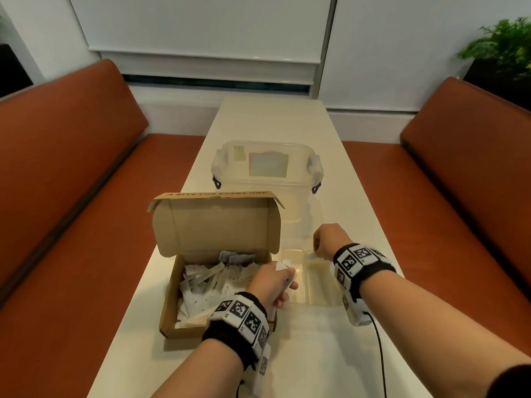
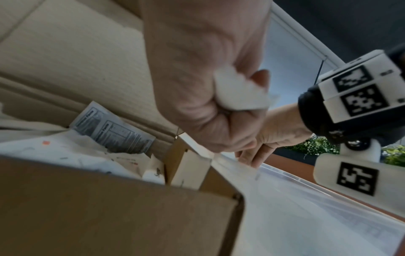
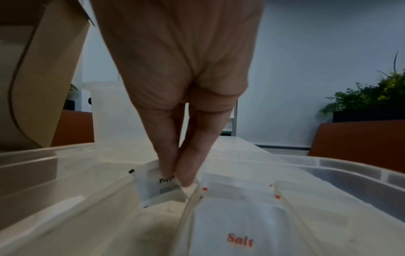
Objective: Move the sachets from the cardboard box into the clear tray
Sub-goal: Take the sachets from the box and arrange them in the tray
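An open cardboard box (image 1: 169, 300) on the table holds several white sachets (image 1: 201, 285). To its right lies the clear tray (image 1: 304, 282), split by a divider. My left hand (image 1: 275, 280) hovers at the box's right edge, fist curled round white sachets (image 2: 238, 93). My right hand (image 1: 324, 242) is over the tray's far end, its fingertips (image 3: 186, 180) pinching a pepper sachet (image 3: 157, 187) down in the left compartment beside the divider. Salt sachets (image 3: 238, 216) lie in the right compartment.
A large clear lidded tub (image 1: 267, 173) stands behind the box and tray. The box's lid (image 1: 215, 225) stands upright. Orange benches (image 1: 71, 168) flank the narrow white table (image 1: 287, 354). A plant (image 1: 502, 44) stands at the far right.
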A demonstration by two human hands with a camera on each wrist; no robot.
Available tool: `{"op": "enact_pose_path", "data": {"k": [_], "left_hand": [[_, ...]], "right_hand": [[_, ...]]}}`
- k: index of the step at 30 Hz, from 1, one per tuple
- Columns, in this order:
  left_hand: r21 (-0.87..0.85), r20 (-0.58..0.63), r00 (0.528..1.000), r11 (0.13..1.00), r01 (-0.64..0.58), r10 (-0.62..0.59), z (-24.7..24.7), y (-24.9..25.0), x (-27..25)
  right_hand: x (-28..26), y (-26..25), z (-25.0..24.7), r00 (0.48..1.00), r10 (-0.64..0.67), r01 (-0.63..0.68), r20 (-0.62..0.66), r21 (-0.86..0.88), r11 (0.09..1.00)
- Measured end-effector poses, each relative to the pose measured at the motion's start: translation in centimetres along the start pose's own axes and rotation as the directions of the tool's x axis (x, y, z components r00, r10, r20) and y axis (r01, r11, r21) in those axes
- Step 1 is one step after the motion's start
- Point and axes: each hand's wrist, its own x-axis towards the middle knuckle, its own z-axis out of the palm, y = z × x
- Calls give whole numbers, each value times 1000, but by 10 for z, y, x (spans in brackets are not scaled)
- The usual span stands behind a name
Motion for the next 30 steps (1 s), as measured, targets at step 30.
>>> {"op": "enact_pose_path", "data": {"k": [30], "left_hand": [[-52, 41, 997, 997, 65, -63, -2, 7, -7]], "right_hand": [[-17, -3, -13, 987, -152, 146, -46, -108, 983]]}}
